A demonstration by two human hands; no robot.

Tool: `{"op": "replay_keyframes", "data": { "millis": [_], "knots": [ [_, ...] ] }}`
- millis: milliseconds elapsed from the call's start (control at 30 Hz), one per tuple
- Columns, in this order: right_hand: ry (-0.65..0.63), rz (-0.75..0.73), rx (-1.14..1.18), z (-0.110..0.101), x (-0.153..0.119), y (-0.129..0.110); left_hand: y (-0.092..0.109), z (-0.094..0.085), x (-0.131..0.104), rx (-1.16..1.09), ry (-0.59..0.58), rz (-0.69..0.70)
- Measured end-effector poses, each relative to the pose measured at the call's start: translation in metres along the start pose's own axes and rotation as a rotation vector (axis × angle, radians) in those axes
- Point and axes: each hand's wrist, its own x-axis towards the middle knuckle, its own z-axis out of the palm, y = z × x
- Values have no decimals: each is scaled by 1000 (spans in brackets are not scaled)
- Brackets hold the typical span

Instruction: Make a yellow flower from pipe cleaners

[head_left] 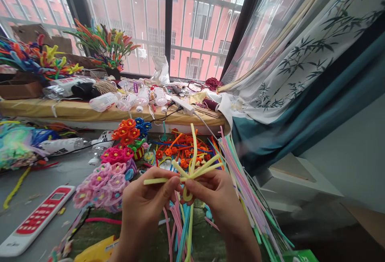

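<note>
Pale yellow pipe cleaners (194, 149) fan out from a joined centre between my two hands, with a small loop hanging below. My left hand (148, 198) pinches the strand that points left, thumb and fingertips close to the centre. On the other side my right hand (215, 195) grips the bundle near its centre, thumb on top. The fingertips of both hands nearly meet. Beneath them lie loose pink, blue and yellow pipe cleaners (183, 230) on a dark green surface.
Pink and purple fuzzy flowers (104, 183) stand left, with orange flowers (126, 131) behind. A white remote (37, 220) and yellow tool (96, 250) lie lower left. Long pastel pipe cleaners (248, 189) lie right. Bottles (104, 101) and a power strip (183, 105) rest on the sill.
</note>
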Motion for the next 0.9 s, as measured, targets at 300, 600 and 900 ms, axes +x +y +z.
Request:
{"op": "replay_keyframes", "data": {
  "millis": [300,600,900],
  "knots": [
    [120,1,39,-4,8,2,1,1,5,-46,-75,10],
    [67,-10,135,-1,9,5,2,2,7,-288,-63,-8],
    [-7,-42,59,2,7,5,-5,-1,8,-333,-108,-40]
  ]
}}
